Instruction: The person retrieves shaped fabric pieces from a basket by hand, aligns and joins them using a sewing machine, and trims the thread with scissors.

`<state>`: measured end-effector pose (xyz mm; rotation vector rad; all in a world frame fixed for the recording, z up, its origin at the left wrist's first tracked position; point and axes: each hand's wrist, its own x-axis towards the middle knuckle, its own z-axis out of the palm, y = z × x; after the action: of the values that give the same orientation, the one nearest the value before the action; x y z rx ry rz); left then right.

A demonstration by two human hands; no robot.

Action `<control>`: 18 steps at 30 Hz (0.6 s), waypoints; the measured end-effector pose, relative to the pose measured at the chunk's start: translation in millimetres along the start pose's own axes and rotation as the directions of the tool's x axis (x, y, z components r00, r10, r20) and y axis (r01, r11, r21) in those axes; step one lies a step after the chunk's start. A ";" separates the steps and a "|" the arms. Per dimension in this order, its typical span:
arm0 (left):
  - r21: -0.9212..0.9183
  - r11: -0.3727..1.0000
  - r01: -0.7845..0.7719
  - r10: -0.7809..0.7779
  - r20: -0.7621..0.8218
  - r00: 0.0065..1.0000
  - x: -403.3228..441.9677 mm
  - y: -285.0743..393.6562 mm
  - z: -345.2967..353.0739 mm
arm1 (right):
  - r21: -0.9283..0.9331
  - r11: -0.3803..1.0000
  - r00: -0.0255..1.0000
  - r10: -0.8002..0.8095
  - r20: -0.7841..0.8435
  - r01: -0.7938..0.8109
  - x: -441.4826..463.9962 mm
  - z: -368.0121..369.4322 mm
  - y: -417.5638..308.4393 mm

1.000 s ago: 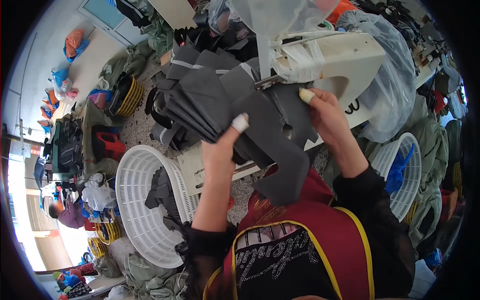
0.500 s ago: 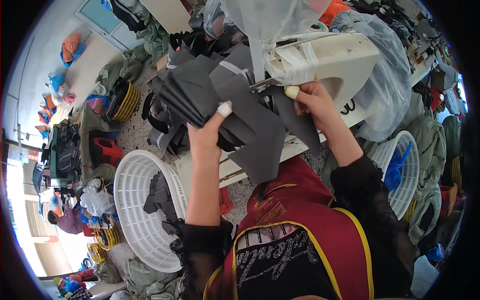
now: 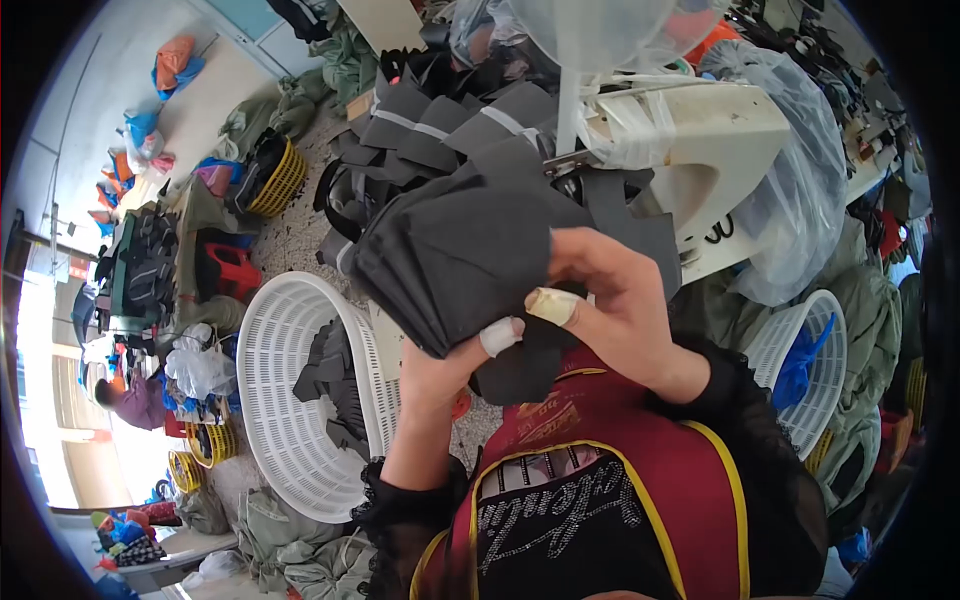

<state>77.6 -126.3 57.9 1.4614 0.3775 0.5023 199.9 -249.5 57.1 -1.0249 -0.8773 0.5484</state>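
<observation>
A folded stack of dark grey fabric pieces [image 3: 450,250] is gripped by my left hand [image 3: 445,365], whose thumb wears white tape and presses on the stack's lower edge. My right hand [image 3: 615,310] is at the stack's right edge, thumb wrapped in yellowish tape, fingers curled behind the fabric; what exactly they pinch is hidden. Behind the stack stands a cream sewing machine [image 3: 720,135] with plastic wrapped round its head. Another grey piece [image 3: 630,215] lies under the machine's needle area. More grey pieces with white bands [image 3: 425,130] are heaped beyond my hands.
A white basket [image 3: 262,390] holding grey pieces stands at left, another white basket [image 3: 832,375] with a blue bag at right. Clear plastic [image 3: 790,215] hangs beside the machine. Yellow baskets [image 3: 278,180] and sacks line the floor. A person [image 3: 140,400] is far left.
My right hand has come away from the machine's needle area toward my body and the stack. The stack now spreads wider before me, and the view has shifted slightly.
</observation>
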 end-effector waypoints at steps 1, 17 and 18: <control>-0.016 1.000 0.006 -0.006 -0.019 1.000 -1.6 -1.4 0.6 | -0.047 0.999 1.000 -0.011 0.006 0.012 -2.0 0.7 0.2; -0.261 0.888 0.378 -0.246 0.425 0.871 -11.5 -4.6 -77.8 | 0.206 0.901 0.924 0.380 0.046 -0.381 -1.5 -31.9 6.0; -0.345 0.886 0.309 -0.159 0.401 0.902 -14.4 -3.1 -89.1 | 0.230 0.911 0.935 0.354 -0.008 -0.343 1.5 -36.2 -1.9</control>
<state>18.3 -59.2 46.6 1.0558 0.1416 0.0905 230.9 -267.2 50.6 -0.9863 -0.5721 0.9006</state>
